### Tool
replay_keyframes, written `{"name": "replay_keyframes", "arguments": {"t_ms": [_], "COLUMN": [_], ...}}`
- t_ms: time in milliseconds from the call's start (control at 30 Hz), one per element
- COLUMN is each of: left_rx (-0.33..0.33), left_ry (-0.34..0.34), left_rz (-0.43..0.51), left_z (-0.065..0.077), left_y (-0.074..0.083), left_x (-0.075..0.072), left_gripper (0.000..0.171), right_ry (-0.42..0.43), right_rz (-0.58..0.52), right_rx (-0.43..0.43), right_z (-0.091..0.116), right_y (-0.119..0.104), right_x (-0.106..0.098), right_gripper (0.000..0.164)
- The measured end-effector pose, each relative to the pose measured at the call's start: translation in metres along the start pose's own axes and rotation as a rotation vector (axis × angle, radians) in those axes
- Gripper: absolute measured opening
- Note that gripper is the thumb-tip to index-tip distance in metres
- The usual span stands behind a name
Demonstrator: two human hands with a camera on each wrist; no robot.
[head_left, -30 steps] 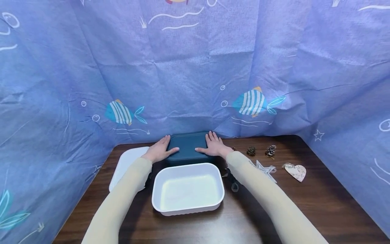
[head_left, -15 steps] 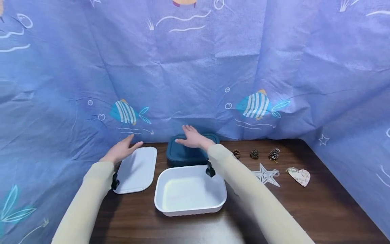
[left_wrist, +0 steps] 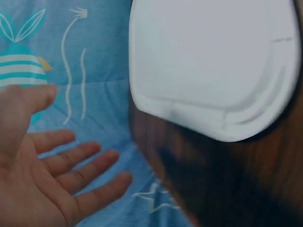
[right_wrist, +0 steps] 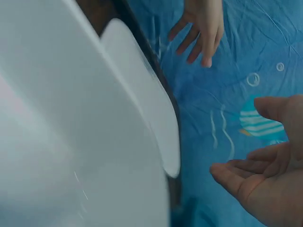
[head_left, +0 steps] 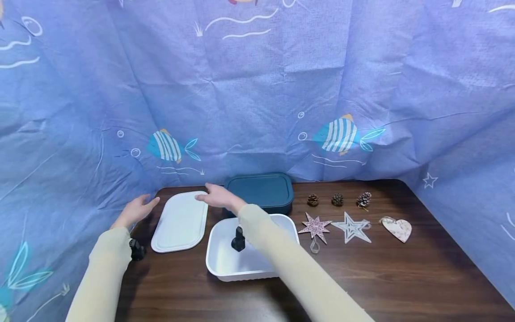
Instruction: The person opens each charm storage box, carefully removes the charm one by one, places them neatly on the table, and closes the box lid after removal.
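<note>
A flat white lid (head_left: 179, 222) lies on the left of the table, its ridged rim showing in the left wrist view. Just left of it my left hand (head_left: 134, 211) hovers with fingers spread and holds nothing. My right hand (head_left: 219, 197) is over the lid's right edge, thumb apart from the fingers, with nothing in its grasp. Below that forearm stands a white rectangular container (head_left: 225, 264), partly hidden by the sleeve. Behind it sits a dark blue lidded box (head_left: 261, 190), overlapped at its left corner by my right hand.
Three pine cones (head_left: 337, 199) stand in a row at the back right. In front of them lie a pink glitter star (head_left: 315, 226), a white star (head_left: 351, 228) and a heart ornament (head_left: 398, 229). A blue fish-print curtain (head_left: 257, 112) hangs behind the table.
Both hands have left the dark blue box and moved left, to either side of the white lid. The right forearm now crosses the white container, and the pink star has come into view.
</note>
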State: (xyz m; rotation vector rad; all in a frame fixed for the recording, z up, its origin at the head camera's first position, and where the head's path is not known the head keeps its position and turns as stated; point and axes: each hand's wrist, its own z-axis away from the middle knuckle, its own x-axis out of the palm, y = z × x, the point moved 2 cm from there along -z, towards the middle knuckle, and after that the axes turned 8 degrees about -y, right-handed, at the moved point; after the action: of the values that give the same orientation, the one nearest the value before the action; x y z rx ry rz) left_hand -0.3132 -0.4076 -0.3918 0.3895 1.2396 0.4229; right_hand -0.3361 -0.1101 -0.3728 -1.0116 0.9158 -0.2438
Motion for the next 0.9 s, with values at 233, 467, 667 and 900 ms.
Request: {"name": "replay_keyframes", "arguments": {"t_ms": [233,467,667,900], "left_rx": [-0.154,-0.178,-0.192,-0.178], "left_ry": [-0.122,-0.135,-0.126,-0.132], "left_rz": [0.301,0.356,0.379,0.409], "left_z": [0.005,0.002,0.002,0.003], "left_y": [-0.015,-0.015,-0.009,-0.010], "left_x": [0.027,0.040,0.039,0.045], "left_gripper": [0.087,0.088,0.085,0.079], "right_ry": [-0.052,-0.104,-0.191,-0.287], "right_rz": [-0.125,-0.082,0.084,0.257], "right_rx": [0.139,0.220,0.202,0.223], "right_z": [-0.010,-0.012,-0.018,-0.020], "right_y": [0.009,0.018,0.012,0.008], "right_x": [0.038,0.043,0.041,0.048], "right_gripper": [0.071,0.070,0.068,0.065]}}
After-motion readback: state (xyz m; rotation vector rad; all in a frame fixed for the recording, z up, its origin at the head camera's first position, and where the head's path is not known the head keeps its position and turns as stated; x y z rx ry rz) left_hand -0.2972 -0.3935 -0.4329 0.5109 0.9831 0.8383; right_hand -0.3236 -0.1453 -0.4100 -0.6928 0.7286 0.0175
